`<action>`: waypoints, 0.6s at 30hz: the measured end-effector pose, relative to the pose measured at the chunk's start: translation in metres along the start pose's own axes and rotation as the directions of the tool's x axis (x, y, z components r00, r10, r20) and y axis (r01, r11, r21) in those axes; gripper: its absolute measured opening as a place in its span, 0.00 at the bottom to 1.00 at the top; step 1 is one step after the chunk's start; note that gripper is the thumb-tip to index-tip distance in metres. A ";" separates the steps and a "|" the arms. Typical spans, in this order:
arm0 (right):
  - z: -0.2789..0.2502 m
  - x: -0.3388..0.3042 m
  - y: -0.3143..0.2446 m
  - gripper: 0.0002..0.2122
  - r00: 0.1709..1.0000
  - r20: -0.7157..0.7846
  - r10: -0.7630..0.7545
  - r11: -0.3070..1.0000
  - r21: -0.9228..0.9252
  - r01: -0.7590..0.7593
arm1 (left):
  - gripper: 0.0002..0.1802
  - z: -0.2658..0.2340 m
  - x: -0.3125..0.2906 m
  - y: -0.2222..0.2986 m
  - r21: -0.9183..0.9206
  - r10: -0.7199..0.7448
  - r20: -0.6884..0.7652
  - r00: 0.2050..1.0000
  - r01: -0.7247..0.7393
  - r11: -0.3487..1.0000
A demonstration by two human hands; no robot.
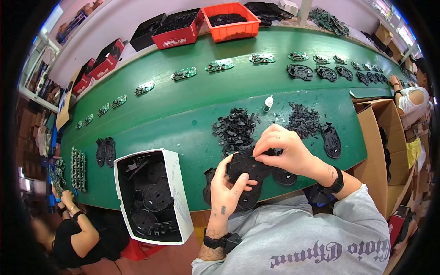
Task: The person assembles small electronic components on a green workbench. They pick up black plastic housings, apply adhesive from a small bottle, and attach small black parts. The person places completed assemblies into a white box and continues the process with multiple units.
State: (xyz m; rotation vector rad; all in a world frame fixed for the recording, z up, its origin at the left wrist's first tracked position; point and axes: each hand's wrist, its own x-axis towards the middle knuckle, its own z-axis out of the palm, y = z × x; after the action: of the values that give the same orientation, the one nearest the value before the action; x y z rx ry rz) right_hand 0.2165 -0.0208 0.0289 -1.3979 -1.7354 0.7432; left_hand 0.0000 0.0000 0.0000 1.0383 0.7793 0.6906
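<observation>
- Currently, at the centre of the frame, a worker's left hand (224,195) grasps a black plastic mouse-shaped shell (239,166) between thumb and fingers, while the right hand (288,147) pinches thumb and fingertips together at its upper edge; whether a small part sits between those fingertips cannot be told.
- The shell in hand appears to be mid-work; more black shells lie just below the hands, partly hidden, and one rests apart at right (331,141).
- Plenty seems left: a heap of flat black plastic pieces (233,129) and a looser scatter of small black bits (303,120) lie above the hands, a small white bottle (268,103) upright between them.
- At lower left of centre, a white cardboard box (179,197) holds many black shells; whether those are finished is unclear.
- Across the top, green circuit boards (219,65) stand in a row on the smooth green tabletop (160,133), with black shells below them at upper right.
- Behind, an orange plastic crate (233,33) and red cardboard boxes (178,40) hold black parts; co-workers sit at far left and far right, beside a brown carton (366,137).
</observation>
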 end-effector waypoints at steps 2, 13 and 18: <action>0.002 0.001 -0.001 0.04 0.997 -0.032 -0.067 0.997 -0.028 0.066 | 0.30 0.003 -0.003 0.002 -0.015 0.007 -0.008 1.000 -0.007 1.000; -0.012 -0.008 0.015 0.10 0.872 0.330 0.360 0.684 0.543 -0.488 | 0.30 0.009 0.004 -0.002 0.006 -0.034 0.138 0.990 0.033 0.999; -0.035 -0.015 0.013 0.12 0.871 0.358 0.337 0.630 0.602 -0.491 | 0.33 0.010 0.004 -0.004 0.044 0.040 0.223 0.974 -0.051 0.998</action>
State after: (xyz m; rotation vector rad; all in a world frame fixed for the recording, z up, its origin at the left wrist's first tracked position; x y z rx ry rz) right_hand 0.2541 -0.0328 0.0335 -1.2067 -1.0574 1.6562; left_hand 0.0108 -0.0025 -0.0015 1.1598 0.5822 0.5837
